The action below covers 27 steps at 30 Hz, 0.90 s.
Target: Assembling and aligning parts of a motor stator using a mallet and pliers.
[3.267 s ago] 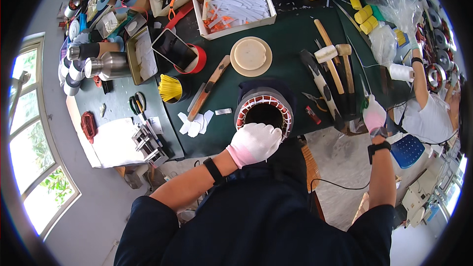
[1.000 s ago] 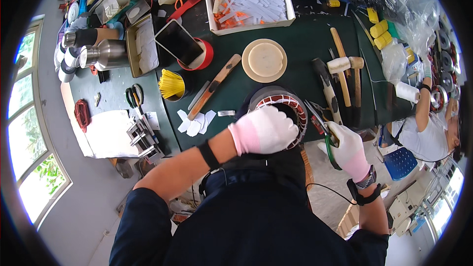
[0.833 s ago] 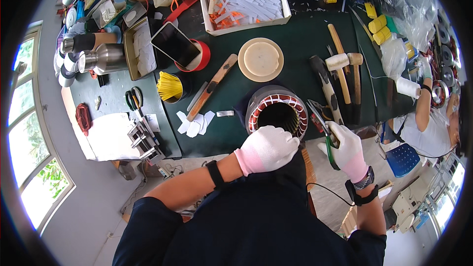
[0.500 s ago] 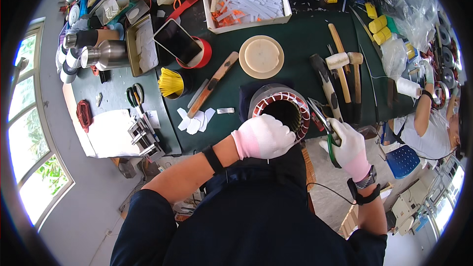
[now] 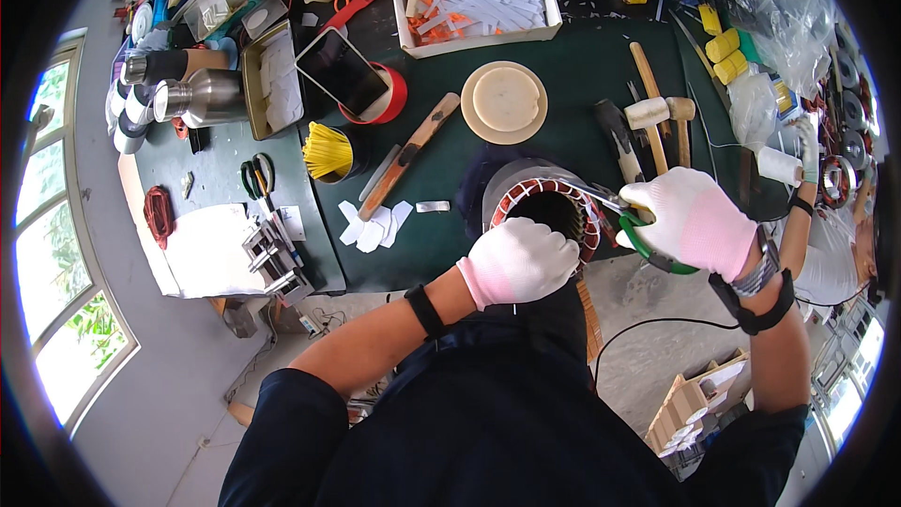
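Note:
A motor stator (image 5: 509, 197) stands upright at the near edge of the bench, its ring of copper-red windings laced with white cord. My left hand (image 5: 526, 261), in a white and pink glove, is closed against the near side of that ring. Whatever its fingers hold is hidden; a thin pale tip shows below the fist. In my gloved right hand (image 5: 693, 218) are green-handled scissors (image 5: 655, 260). Their blades point left, over the stator's right rim. Whether the tips touch the lacing cannot be made out.
Beyond the stator lies a round cream disc (image 5: 504, 101). A mallet (image 5: 649, 113) and other wooden-handled tools lie to the right. A box of white strips (image 5: 474, 0) stands at the back. Left are a phone (image 5: 340, 70), yellow sticks (image 5: 327, 152) and paper pieces (image 5: 375, 228). Another person's arm (image 5: 803, 216) shows far right.
My right hand has moved up and right, turning the scissors so their blades lie flatter across the stator's rim. My left hand has shifted slightly right and stays closed.

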Tool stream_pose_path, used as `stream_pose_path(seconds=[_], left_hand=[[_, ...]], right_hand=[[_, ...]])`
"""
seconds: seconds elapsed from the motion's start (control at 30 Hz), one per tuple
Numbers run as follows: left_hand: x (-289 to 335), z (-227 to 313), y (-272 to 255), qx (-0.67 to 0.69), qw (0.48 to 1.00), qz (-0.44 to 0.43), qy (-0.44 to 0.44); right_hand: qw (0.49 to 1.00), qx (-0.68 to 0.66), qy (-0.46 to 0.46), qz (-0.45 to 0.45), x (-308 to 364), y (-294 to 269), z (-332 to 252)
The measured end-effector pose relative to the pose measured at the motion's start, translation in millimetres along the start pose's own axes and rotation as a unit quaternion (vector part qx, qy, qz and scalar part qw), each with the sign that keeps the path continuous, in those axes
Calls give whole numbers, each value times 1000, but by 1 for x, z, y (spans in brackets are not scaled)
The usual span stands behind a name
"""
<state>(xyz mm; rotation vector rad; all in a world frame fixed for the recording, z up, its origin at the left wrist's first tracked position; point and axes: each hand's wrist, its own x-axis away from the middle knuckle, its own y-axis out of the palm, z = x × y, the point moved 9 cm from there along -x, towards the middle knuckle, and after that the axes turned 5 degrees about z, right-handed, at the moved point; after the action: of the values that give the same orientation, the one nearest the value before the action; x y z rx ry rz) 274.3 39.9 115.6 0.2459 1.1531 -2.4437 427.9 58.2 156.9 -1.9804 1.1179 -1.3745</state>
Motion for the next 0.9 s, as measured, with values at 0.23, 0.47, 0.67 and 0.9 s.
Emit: stream_pose_path(seconds=[0.23, 0.47, 0.67, 0.9], left_hand=[[3, -5, -2, 18, 1000, -3, -2], [18, -14, -65, 126, 964, 200, -123], [133, -76, -91, 96, 855, 249, -446], [188, -48, -72, 132, 760, 261, -580]], right_hand=[[986, -133, 74, 71, 32, 28, 32], [910, -96, 334, 225, 131, 133, 164], [893, 35, 385, 232, 146, 161, 288], [905, 149, 234, 322, 111, 87, 226]])
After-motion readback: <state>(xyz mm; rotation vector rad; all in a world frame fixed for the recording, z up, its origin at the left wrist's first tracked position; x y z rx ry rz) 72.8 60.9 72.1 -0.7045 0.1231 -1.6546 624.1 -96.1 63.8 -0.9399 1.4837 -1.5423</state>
